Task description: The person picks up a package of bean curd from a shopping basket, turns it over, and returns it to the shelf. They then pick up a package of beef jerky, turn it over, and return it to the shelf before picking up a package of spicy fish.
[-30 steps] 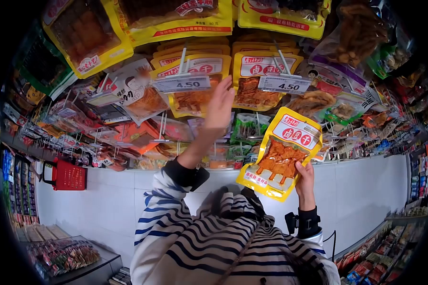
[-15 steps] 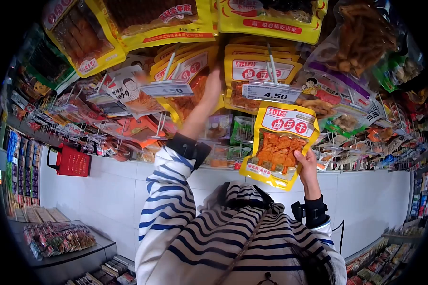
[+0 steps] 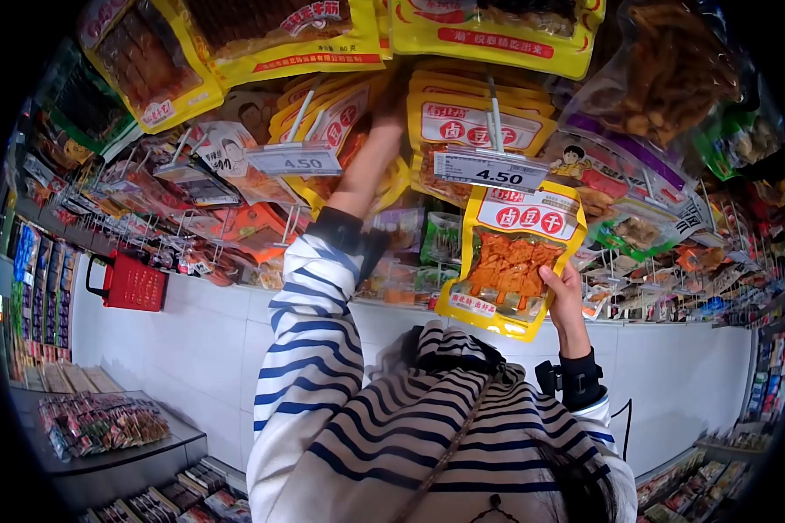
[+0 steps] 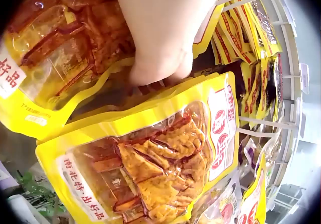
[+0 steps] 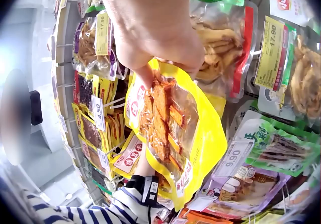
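Observation:
The right hand [image 3: 566, 296] pinches the side edge of a yellow-bordered packet [image 3: 516, 261], thumb on its front, below a 4.50 price tag [image 3: 490, 169]. In the right wrist view this hand [image 5: 155, 33] holds the packet [image 5: 165, 118] by its edge. My left hand [image 3: 384, 131] reaches between two hanging rows of matching packets. In the left wrist view the hand [image 4: 163, 38] is in the gap behind a front packet [image 4: 150, 169], beside another packet [image 4: 70, 43]; its fingertips are hidden, so I cannot tell whether they hold anything.
Larger yellow packets [image 3: 497, 35] hang above both hands. Metal hooks with price tags [image 3: 295, 160] project around the left forearm. A red basket [image 3: 134, 282] is on the left over the pale floor [image 3: 209, 340]. Low displays of packets [image 3: 105, 423] stand at the lower left.
The left hand has moved from in front of the packets to deep between the rows, and the left row has tilted. The packet in the right hand has turned more upright and shifted slightly upward.

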The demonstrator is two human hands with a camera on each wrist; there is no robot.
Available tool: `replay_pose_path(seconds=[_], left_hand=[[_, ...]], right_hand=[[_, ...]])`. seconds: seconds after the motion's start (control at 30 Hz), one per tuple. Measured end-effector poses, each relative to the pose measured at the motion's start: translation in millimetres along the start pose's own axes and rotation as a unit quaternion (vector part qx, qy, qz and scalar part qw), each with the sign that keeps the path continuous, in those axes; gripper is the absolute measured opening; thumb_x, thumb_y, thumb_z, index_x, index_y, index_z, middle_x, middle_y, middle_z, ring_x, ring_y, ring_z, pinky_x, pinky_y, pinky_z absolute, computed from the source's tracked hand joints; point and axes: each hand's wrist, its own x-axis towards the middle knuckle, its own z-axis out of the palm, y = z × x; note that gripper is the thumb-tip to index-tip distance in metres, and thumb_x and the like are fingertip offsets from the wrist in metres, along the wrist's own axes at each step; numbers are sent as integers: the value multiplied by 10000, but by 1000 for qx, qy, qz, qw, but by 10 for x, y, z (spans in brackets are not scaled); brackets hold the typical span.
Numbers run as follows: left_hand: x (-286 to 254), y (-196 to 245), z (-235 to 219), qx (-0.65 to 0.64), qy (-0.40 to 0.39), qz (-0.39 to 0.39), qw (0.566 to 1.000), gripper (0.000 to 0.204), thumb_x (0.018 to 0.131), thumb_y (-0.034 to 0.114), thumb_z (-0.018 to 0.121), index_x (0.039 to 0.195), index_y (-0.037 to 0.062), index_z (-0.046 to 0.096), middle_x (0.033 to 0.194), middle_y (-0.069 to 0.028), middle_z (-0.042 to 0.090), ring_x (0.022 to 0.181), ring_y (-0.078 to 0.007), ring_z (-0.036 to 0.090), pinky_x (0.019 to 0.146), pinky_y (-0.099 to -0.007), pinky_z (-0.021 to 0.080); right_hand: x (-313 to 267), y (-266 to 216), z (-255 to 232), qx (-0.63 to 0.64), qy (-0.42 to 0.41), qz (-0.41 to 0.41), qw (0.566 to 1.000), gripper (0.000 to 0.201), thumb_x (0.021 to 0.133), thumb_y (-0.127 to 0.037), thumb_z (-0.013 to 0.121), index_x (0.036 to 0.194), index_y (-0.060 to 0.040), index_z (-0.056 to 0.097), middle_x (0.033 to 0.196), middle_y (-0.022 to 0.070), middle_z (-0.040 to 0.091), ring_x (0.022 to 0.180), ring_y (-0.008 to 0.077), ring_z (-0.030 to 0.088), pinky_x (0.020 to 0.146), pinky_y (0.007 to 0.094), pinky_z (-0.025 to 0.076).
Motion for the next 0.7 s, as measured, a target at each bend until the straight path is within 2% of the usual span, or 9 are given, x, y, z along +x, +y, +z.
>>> replay_pose_path(seconds=[0.13, 0.37, 0.57, 0.7], left_hand=[[70, -56, -55, -43, -1, -28, 999, 378, 816, 164, 495, 1170, 45, 439, 1109, -94, 504, 986, -157, 483, 820, -246, 373], [99, -57, -28, -35, -10, -20, 999, 388, 797, 158, 523, 1162, 48, 447, 1093, -88, 513, 964, -152, 492, 806, -245, 384], [148, -88, -11, -32, -18, -8, 999, 398, 781, 152, 548, 1154, 50, 454, 1079, -83, 521, 945, -147, 501, 795, -245, 393], [125, -84, -15, -22, -31, -1, 999, 405, 771, 148, 564, 1149, 52, 458, 1069, -80, 526, 933, -145, 506, 787, -244, 400]], right_hand=[[30, 6, 7, 7, 1, 2, 1000, 287, 783, -101, 561, 1049, -27, 481, 844, -14, 549, 674, 43, 468, 568, 178, 358], [34, 54, 23, 26, 0, 3, 1000, 300, 780, -94, 562, 1059, -29, 475, 845, -15, 549, 675, 42, 468, 568, 176, 358], [1, 36, 12, 31, -6, 15, 999, 320, 781, -82, 557, 1081, -28, 460, 925, 7, 549, 758, 56, 488, 645, 191, 379], [-37, 35, 21, 39, 4, 11, 999, 304, 781, -80, 553, 1067, -29, 465, 894, 1, 546, 751, 53, 481, 647, 190, 372]])
